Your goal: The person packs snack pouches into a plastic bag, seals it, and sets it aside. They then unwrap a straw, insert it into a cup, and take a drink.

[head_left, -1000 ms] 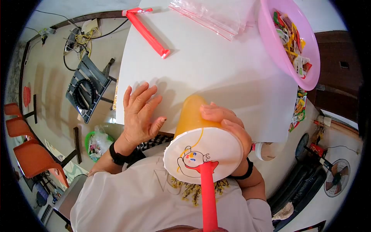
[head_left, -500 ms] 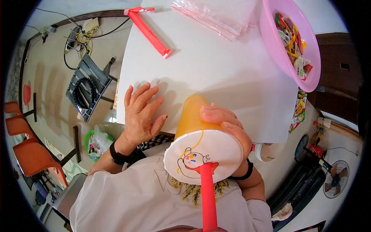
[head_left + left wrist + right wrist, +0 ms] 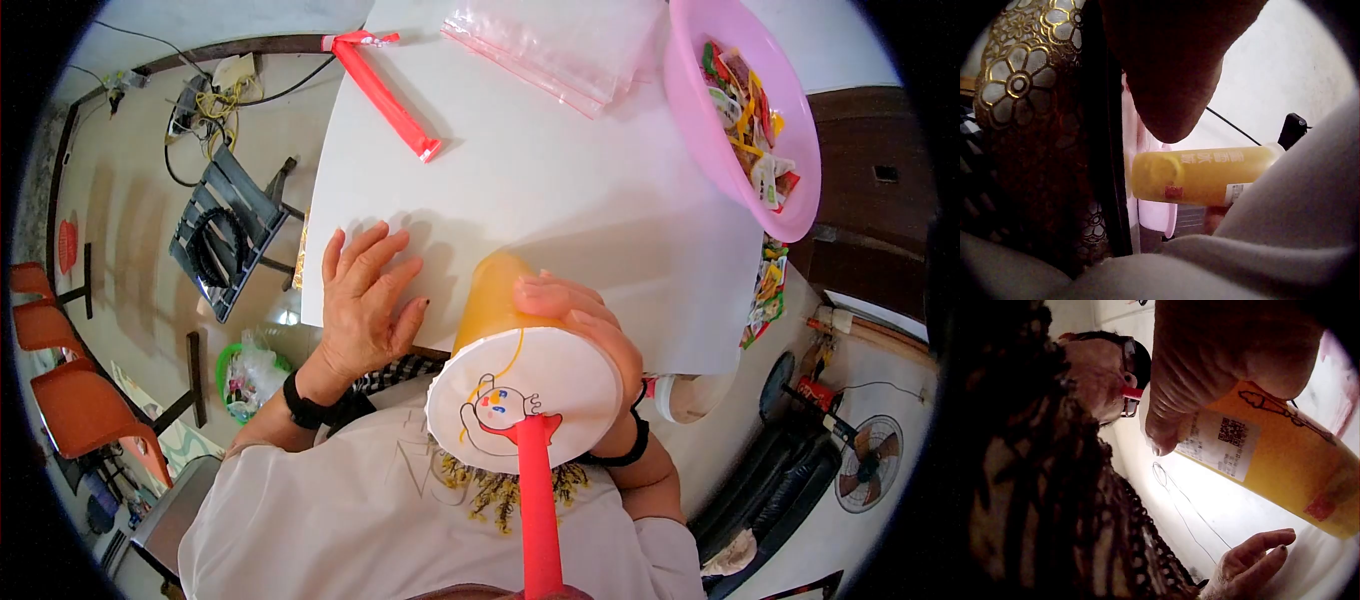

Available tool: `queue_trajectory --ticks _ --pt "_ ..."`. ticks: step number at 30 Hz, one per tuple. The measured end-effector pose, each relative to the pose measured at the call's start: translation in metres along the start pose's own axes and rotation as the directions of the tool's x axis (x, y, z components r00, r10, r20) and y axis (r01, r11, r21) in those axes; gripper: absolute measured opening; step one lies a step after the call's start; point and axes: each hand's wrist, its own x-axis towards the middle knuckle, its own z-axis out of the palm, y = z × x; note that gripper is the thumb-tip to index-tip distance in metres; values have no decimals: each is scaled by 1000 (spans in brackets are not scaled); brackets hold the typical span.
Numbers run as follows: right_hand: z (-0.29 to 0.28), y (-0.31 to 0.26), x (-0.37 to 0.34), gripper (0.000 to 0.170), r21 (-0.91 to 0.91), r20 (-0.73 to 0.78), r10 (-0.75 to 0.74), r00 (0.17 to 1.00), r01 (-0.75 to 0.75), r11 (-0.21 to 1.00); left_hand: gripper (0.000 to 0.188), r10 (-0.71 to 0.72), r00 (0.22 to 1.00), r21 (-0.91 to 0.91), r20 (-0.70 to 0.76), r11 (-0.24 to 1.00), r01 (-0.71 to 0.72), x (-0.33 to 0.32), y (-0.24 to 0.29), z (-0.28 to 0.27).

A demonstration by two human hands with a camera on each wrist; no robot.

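My right hand (image 3: 585, 318) grips a tall cup of orange-yellow drink (image 3: 487, 300), its fingers wrapped round the side near the lid. The white lid (image 3: 500, 445) carries a cartoon snowman in a red cape. A thick red straw (image 3: 537, 510) runs through the lid to the person's mouth, as the right wrist view also shows. A printed label (image 3: 1229, 440) is on the cup's side, and a lemon slice (image 3: 1169, 170) shows within the drink. To the left of the cup, my left hand (image 3: 365, 300) is held with its fingers spread, near the table edge, holding nothing.
On the white table (image 3: 480, 180) lie a red straw wrapper (image 3: 385, 95) and clear zip bags (image 3: 550, 50). A pink basin (image 3: 690, 110) of small packets stands at the right. Around it are a dark folding chair (image 3: 225, 230), a green bin (image 3: 228, 372) and a fan (image 3: 868, 462).
Both hands and the cup keep almost the same pose. The table and its things have shifted slightly down in the head view.
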Motion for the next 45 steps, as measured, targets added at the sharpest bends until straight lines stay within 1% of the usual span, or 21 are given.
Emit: queue_trajectory --ticks 4,7,9,11,14,17,21,25,29,31,32,35,36,39,40,45 --pt "0 2 0 75 14 -21 -11 1000 11 1000 38 -10 1000 9 8 1000 10 1 3 -1" --pt "-3 1 -2 76 6 9 35 999 -35 999 38 -3 1000 0 0 1000 3 0 2 -1" --pt "-5 -7 -7 79 9 51 245 968 -246 969 38 7 1000 -10 -7 1000 -7 0 0 0" --pt "-5 -12 -11 82 60 59 396 917 -399 915 38 7 1000 -15 -5 1000 -7 -1 -1 0" --pt "-4 -12 -15 85 211 36 527 849 -522 826 38 -5 1000 -17 -5 1000 5 -1 -1 -1" --pt "-5 -8 -19 86 225 48 566 823 -561 796 39 -14 1000 -20 -16 1000 14 -1 0 0" --pt "-4 -7 -28 88 151 57 538 841 -540 828 38 -28 999 -20 -32 999 27 -3 1 1" --pt "-5 1 -44 90 -3 56 475 878 -475 880 38 -23 999 -28 -31 999 22 -4 0 0" --pt "-8 10 -46 92 -215 -17 351 936 -346 913 39 -15 999 -31 -47 999 13 -4 1 0" --pt "-2 1 -30 93 -233 -118 298 947 -318 919 39 -5 999 -32 -54 999 3 -4 2 -1" --pt "2 -5 -16 99 -206 -192 278 941 -315 926 39 1 998 -22 -62 1000 -3 -5 2 -2" --pt "0 -9 -5 106 -439 -144 102 984 -156 885 39 12 998 -8 -62 1000 -12 -5 1 1" --pt "2 -8 -7 106 -412 -165 123 979 -182 893 38 6 998 0 -56 1000 -6 -5 2 1" --pt "1 -6 -8 106 -294 -171 148 974 -194 936 36 5 998 7 -57 1000 -4 -5 3 -1" --pt "0 -9 -6 105 -325 -167 139 976 -187 927 36 6 998 17 -61 1000 -4 -5 3 1" --pt "0 -13 -1 105 -301 -158 155 975 -197 933 35 13 997 33 -70 999 -11 -5 4 0"
